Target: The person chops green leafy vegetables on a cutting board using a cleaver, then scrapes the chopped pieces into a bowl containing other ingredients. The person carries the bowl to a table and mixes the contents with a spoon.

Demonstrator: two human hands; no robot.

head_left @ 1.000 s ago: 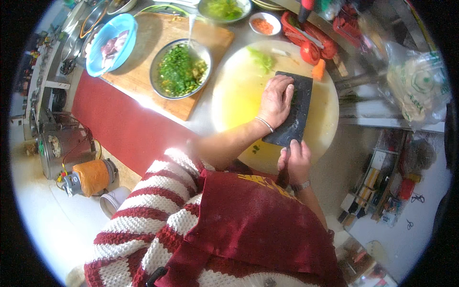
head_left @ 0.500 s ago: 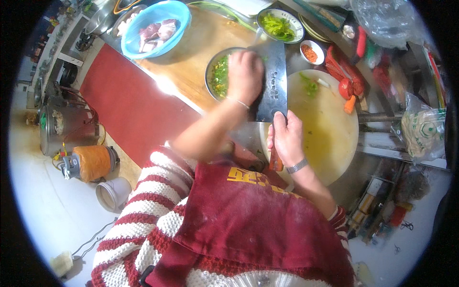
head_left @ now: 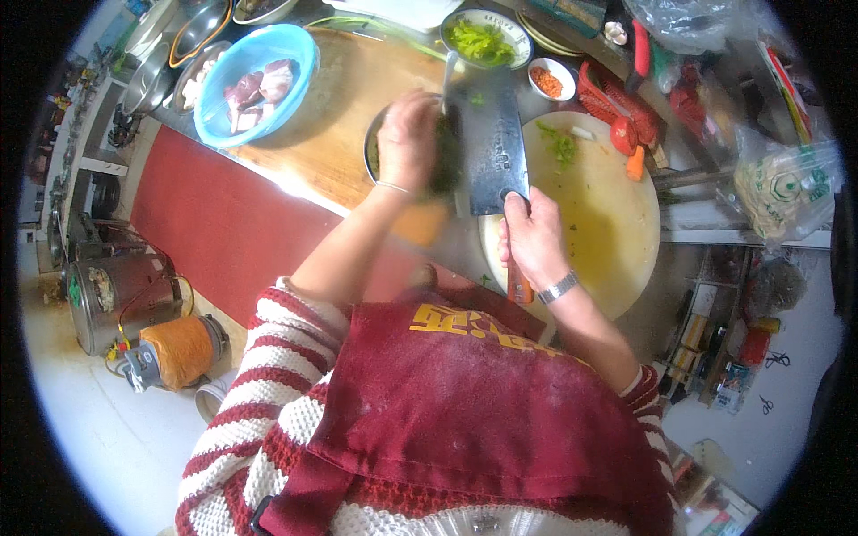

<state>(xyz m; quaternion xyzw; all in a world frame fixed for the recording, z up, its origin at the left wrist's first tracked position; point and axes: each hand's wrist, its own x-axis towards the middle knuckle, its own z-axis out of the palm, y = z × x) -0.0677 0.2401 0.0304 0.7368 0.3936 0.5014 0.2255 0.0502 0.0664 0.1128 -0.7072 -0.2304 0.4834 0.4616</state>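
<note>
My right hand (head_left: 534, 239) grips the wooden handle of a broad cleaver (head_left: 494, 152), its dark blade pointing away from me. The blade is held at the right side of a bowl (head_left: 368, 159), above the table. My left hand (head_left: 407, 143) is over that bowl, left of the blade; its fingers are smeared by motion. Most of the bowl's contents are hidden behind the hand. To the right of the cleaver lies a round pale chopping board (head_left: 617, 241), wet, with a few green scraps (head_left: 558, 143) at its far side.
A blue basin (head_left: 299, 98) of raw meat stands on the wooden board (head_left: 335, 71) at far left. Beyond the cleaver are a bowl of cut greens (head_left: 487, 37) and a small white bowl of red bits (head_left: 551, 79). A tomato (head_left: 623, 136) and carrot piece (head_left: 635, 164) lie right.
My left hand has drawn left, away from the cleaver blade. The cleaver has shifted slightly left within the picture, still in my right hand. The whole view has shifted a little.
</note>
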